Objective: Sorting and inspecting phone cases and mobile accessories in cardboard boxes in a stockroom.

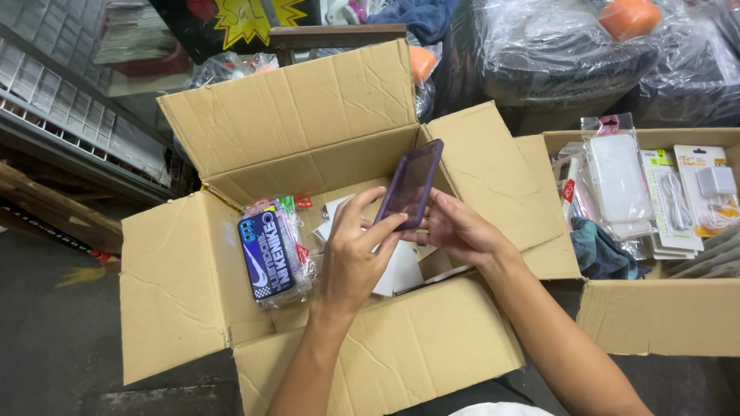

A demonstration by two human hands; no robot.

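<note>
I keep my left hand (351,258) and right hand (455,231) pinching the purple phone case (411,185) by its edges, probably lightly; steady above the open cardboard box (185,270).

Both hands (401,243) hold a phone case (411,185) over the open box (185,285); a second box (663,316) sits right.

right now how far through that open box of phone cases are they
Done: the cardboard box stands open, flaps spread. In hand: both the left hand and right hand hold one purple phone case above it. Left: bagged cases and white packets remain inside; how many were already handled cannot be told.
</note>
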